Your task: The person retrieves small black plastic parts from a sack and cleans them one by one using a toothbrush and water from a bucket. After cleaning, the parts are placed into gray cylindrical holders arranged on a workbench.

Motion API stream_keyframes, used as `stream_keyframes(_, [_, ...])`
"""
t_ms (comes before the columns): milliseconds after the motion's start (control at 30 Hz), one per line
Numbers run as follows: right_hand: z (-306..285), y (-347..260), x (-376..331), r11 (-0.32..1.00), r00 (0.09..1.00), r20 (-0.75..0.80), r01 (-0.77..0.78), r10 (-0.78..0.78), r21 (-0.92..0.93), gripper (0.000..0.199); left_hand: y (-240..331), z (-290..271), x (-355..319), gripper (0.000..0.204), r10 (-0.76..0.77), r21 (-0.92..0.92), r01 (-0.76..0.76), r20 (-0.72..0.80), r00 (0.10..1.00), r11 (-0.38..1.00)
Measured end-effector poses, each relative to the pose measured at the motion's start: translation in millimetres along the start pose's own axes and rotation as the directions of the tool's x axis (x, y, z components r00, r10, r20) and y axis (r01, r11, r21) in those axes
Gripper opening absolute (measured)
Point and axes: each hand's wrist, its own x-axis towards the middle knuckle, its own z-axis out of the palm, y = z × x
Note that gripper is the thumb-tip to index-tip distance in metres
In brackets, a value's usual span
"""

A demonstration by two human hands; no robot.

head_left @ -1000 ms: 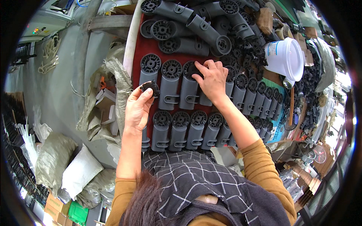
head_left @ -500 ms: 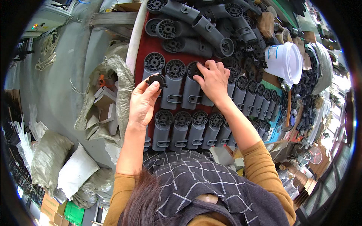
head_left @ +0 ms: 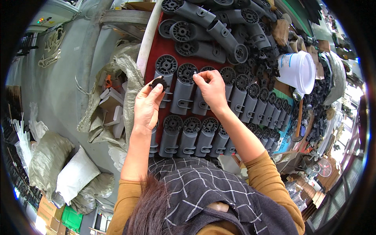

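Two rows of upright grey plastic tubes with spoked round tops stand on a red table surface (head_left: 154,49). My left hand (head_left: 147,107) pinches a black round plastic cap (head_left: 158,82) between thumb and fingers, beside the leftmost tube (head_left: 166,65) of the far row. Over the neighbouring tube (head_left: 183,96), my right hand (head_left: 212,89) has thumb and forefinger together at the right edge of its top. Whatever sits between those fingertips is too small and dark to make out. The near row (head_left: 172,135) stands between my forearms, close to my apron.
Loose grey tubes (head_left: 196,13) lie piled at the back, with small black parts (head_left: 266,58) heaped to their right. A white bucket (head_left: 291,66) and a wooden-handled tool (head_left: 299,117) are farther right. An open woven sack (head_left: 131,74) holding white pieces is beside the table's left edge.
My right hand has moved left, from the third far tube's top to the second one, and its fingers have come together. The left hand still holds the cap.
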Motion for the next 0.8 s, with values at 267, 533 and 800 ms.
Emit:
stream_keyframes(267, [33,6,8,0.912,0.975,-0.096,0.148,-0.199,-0.381,0.023,-2,-5,1,0.018,-0.001,-0.031,0.001,-0.007,1.0,1.0])
stream_keyframes(533, [15,3,11,0.662,0.867,0.049,0.414,-0.496,-0.625,0.029,1,-3,3,0.017,-0.017,-0.024,0.016,-0.051,0.999,1.0])
stream_keyframes(800, [9,2,15,0.534,0.834,0.157,0.471,-0.529,-0.702,0.037,6,3,0,0.017,0.032,-0.052,-0.032,0.0,0.999,0.998])
